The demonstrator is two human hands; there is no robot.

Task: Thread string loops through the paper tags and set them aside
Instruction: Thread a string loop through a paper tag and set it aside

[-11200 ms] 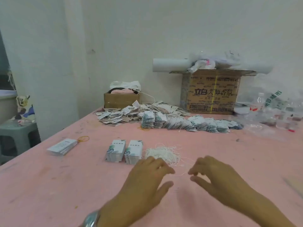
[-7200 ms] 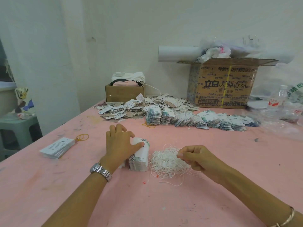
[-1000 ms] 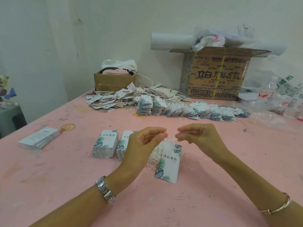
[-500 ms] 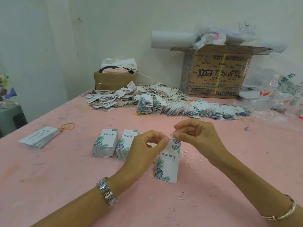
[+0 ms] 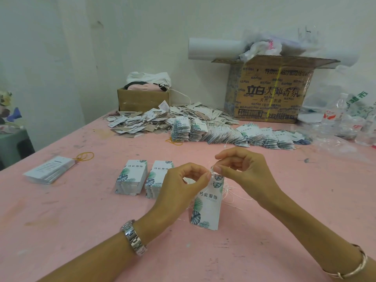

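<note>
A pink table (image 5: 61, 220) filled most of the view, its surface scuffed and stained. At its far edge, against the white wall, stood a large printed cardboard carton (image 5: 270, 94) with a white roll (image 5: 213, 48) and crumpled plastic bags lying on top. To the left of the carton sat a smaller cardboard box (image 5: 142, 100). In front of the two boxes spread a loose heap of tags (image 5: 138, 123), and just right of it ran a long row of leaf-printed tags (image 5: 234, 135) leaning on one another. The left hand (image 5: 179, 188) and the right hand (image 5: 244, 169) met above the near middle of the table. Each had its thumb and forefinger pinched together on a white string loop (image 5: 212, 169) at the top of a single paper tag (image 5: 207, 206). The other fingers were curled. The tag hung upright from that pinch, and its lower edge was at or just above the table; which could not be told. Left of the hands lay two neat stacks of leaf-printed tags (image 5: 132, 178), side by side. A flat stack of text-printed cards (image 5: 48, 169) lay well apart to the left, with a yellow rubber band (image 5: 85, 156) at its far end. A tangle of white strings (image 5: 230, 192) lay under the right wrist. A metal wristwatch (image 5: 133, 237) circled the left wrist and a thin bangle (image 5: 352, 269) the right.
</note>
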